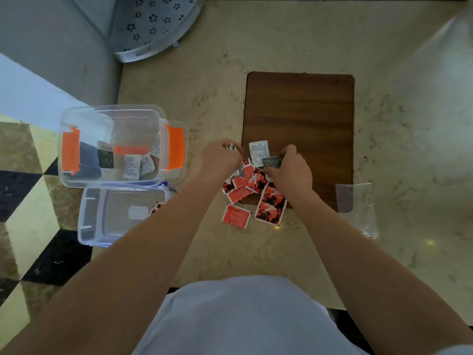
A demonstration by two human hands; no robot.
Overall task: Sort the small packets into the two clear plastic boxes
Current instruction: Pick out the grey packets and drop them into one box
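Nothing can be read: the white packet [258, 149] near the board's [299, 111] left edge carries print, as do the red packets [252, 190], all too blurred.

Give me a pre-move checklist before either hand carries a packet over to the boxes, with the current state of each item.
1. Right hand has a packet: ok, it pinches a grey packet.
2. Left hand has a packet: ok, a small one shows at its fingertips, colour unclear.
3. Orange-latched box open: ok, no lid, white and dark packets inside.
4. Nearer box open: cannot tell, the left arm crosses it.
5. Red packets sorted: not ok, a pile remains on the counter and board edge.
6. White packet on the wooden board sorted: not ok.
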